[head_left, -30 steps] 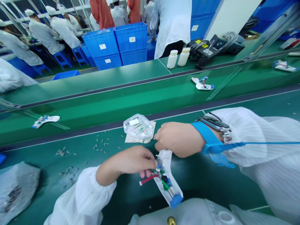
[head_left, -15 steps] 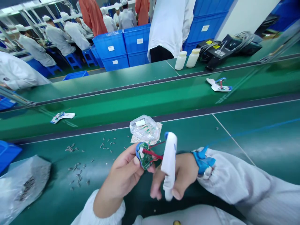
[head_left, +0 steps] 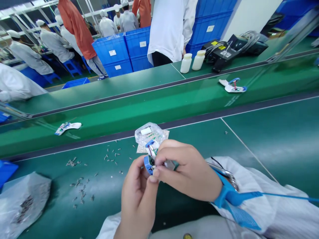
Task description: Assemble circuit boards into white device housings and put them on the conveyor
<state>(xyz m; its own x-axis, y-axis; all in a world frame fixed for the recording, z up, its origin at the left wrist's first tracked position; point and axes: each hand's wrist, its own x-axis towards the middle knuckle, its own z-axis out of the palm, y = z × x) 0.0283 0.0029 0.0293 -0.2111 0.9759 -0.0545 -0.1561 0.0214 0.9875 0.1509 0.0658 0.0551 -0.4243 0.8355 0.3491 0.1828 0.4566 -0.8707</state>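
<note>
Gripping a small blue-rimmed electronic device (head_left: 149,165) with both hands, you hold it at lower centre of the frame, just above the green workbench (head_left: 249,142). Much of it is hidden, though a white plastic housing and a blue end show between your hands. Your left hand (head_left: 138,194) comes up from below, its fingers (head_left: 134,169) closed around the device's near side. Your right hand (head_left: 186,172) reaches over from the right, its fingers (head_left: 171,154) curled closed over the top. A blue anti-static wrist strap (head_left: 225,194) circles your right wrist, with its blue cord (head_left: 284,196) running off to the right. Just behind the device, a clear plastic bag (head_left: 149,135) lies on a pale sheet (head_left: 142,148). Small metal parts (head_left: 71,162) are scattered across the bench to the left, beside a silvery bag (head_left: 23,205) at lower left. Further up, a white part (head_left: 67,127) lies at left and another (head_left: 233,87) at right. Two white bottles (head_left: 191,61) stand near a black device with cables (head_left: 230,49) at upper right, while co-workers (head_left: 56,41) and blue crates (head_left: 112,53) fill the upper left.
</note>
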